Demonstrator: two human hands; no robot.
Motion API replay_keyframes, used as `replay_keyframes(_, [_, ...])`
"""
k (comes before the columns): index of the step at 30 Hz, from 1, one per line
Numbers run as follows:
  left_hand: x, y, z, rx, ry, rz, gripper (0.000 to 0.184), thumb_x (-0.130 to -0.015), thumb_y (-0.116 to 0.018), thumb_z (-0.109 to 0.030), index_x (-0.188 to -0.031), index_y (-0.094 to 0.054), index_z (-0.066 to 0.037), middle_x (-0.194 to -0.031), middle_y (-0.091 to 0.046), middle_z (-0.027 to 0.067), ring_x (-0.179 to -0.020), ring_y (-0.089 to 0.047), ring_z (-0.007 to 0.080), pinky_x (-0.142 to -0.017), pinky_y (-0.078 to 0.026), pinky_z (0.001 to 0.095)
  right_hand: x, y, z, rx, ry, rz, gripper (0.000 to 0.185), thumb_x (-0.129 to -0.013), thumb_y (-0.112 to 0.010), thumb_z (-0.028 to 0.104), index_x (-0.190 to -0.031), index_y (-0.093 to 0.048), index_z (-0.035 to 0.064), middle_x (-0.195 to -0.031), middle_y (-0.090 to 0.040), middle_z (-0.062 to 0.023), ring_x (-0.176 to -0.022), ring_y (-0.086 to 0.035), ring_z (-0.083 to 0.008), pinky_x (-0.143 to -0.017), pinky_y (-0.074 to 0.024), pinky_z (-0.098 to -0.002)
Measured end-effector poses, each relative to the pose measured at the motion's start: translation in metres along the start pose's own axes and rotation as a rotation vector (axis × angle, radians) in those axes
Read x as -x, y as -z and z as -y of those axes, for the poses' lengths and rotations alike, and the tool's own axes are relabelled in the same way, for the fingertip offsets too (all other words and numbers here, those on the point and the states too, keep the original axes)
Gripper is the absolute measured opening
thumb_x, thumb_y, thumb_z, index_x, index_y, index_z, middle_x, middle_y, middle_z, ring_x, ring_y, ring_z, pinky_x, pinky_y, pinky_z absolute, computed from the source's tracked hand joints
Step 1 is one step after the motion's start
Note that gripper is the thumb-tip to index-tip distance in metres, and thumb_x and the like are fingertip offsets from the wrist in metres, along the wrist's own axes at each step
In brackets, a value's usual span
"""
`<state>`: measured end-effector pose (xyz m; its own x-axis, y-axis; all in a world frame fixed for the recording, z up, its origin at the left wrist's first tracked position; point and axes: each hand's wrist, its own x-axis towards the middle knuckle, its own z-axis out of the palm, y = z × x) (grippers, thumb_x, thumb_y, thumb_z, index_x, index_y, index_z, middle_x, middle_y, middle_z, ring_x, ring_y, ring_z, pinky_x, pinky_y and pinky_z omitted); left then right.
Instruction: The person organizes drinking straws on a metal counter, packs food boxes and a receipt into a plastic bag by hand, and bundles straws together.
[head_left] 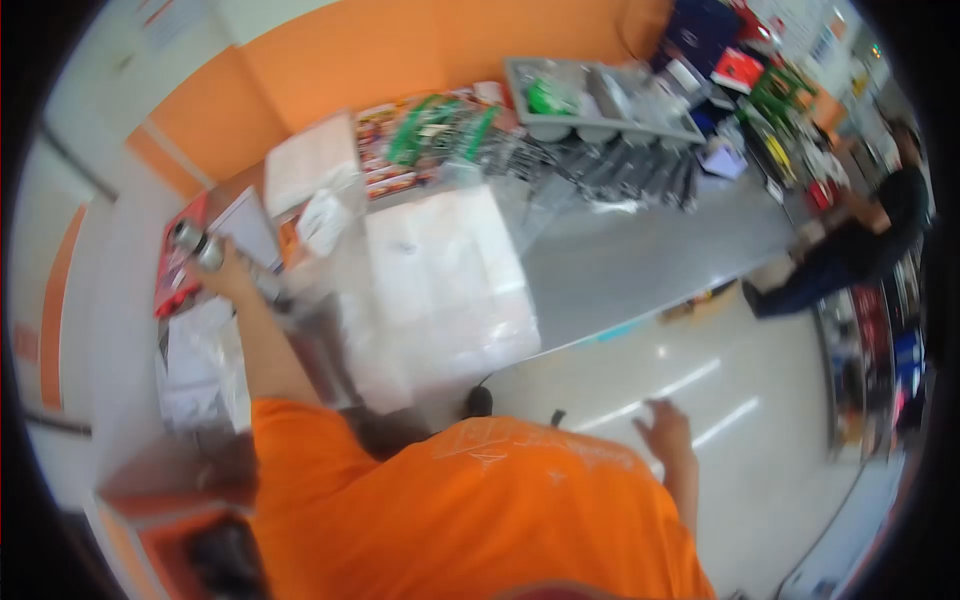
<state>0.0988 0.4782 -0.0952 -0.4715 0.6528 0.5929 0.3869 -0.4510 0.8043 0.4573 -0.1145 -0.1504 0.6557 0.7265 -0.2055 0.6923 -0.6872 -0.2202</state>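
Note:
My left hand [229, 272] is at the left end of the table, its fingers round a silver metal cylinder [207, 250], which looks like a bottle or flask. Below and beside it lie a red item [170, 262] and white papers [197, 350]. My right hand [664, 430] hangs over the floor at the right of my body, fingers apart and holding nothing. Between the two hands, a stack of clear plastic bags [450, 270] covers the near part of the metal table [610, 255].
Behind the bags stand a grey divided tray [610, 130], dark packaged items [625, 172] and green-edged packets [425, 130]. A white stack [312, 165] lies at the back left. A person in dark clothes [880, 230] is at the far right, near shelves [870, 350].

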Motion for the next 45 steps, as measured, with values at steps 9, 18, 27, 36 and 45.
replay_keyframes(9, [0.007, -0.005, 0.04, -0.092, -0.387, -0.259, 0.051, -0.058, -0.081, -0.027, -0.087, -0.055, 0.006, -0.078, -0.061, 0.0177, -0.064, -0.058, 0.0282, -0.058, -0.046, 0.0396, -0.06, -0.002, 0.058, -0.17, 0.122, 0.117, 0.032, -0.079, -0.057, 0.03, -0.104, -0.055, 0.0094, -0.1, -0.056, -0.0096, -0.092, -0.054, -0.0276, -0.083, -0.0405, -0.04])
replay_keyframes(18, [0.021, -0.002, 0.045, -0.42, -0.175, -0.237, 0.067, -0.055, -0.083, -0.029, -0.099, -0.049, 0.008, -0.077, -0.06, 0.018, -0.066, -0.059, 0.0337, -0.06, -0.048, 0.0418, -0.079, -0.066, 0.077, -0.208, 0.212, 0.447, 0.039, -0.079, -0.053, 0.039, -0.106, -0.055, 0.0114, -0.103, -0.055, -0.0115, -0.099, -0.053, -0.0284, -0.083, -0.0405, -0.0419])
replay_keyframes(27, [0.08, -0.001, -0.106, -0.009, -0.308, 0.12, 0.064, -0.07, -0.071, -0.03, -0.116, -0.042, 0.005, -0.111, -0.05, 0.0192, -0.105, -0.05, 0.0303, -0.083, -0.042, 0.0465, -0.106, -0.067, 0.005, -0.509, 0.073, 0.427, 0.04, -0.079, -0.056, 0.037, -0.105, -0.057, 0.0064, -0.106, -0.054, -0.0167, -0.1, -0.052, -0.0331, -0.085, -0.0418, -0.039])
replay_keyframes(36, [0.29, 0.027, -0.193, 0.092, -0.189, 1.308, 0.051, -0.073, -0.067, -0.029, -0.109, -0.046, 0.001, -0.105, -0.052, 0.0173, -0.099, -0.051, 0.0302, -0.081, -0.042, 0.0453, -0.06, -0.157, -0.171, -0.59, -0.433, 0.156, 0.045, -0.081, -0.056, 0.039, -0.109, -0.055, 0.0047, -0.11, -0.051, -0.023, -0.103, -0.05, -0.0362, -0.09, -0.0403, -0.0369])
replay_keyframes(45, [0.479, 0.013, -0.236, -0.025, -0.11, 1.782, 0.039, -0.075, -0.063, -0.027, -0.102, -0.05, -0.002, -0.099, -0.054, 0.0153, -0.093, -0.052, 0.0301, -0.078, -0.041, 0.0441, 0.042, -0.016, -0.214, -1.22, -0.219, 0.152, 0.041, -0.088, -0.048, 0.035, -0.122, -0.046, 0.0111, -0.118, -0.049, -0.008, -0.109, -0.046, -0.0221, -0.094, -0.0352, -0.0354])
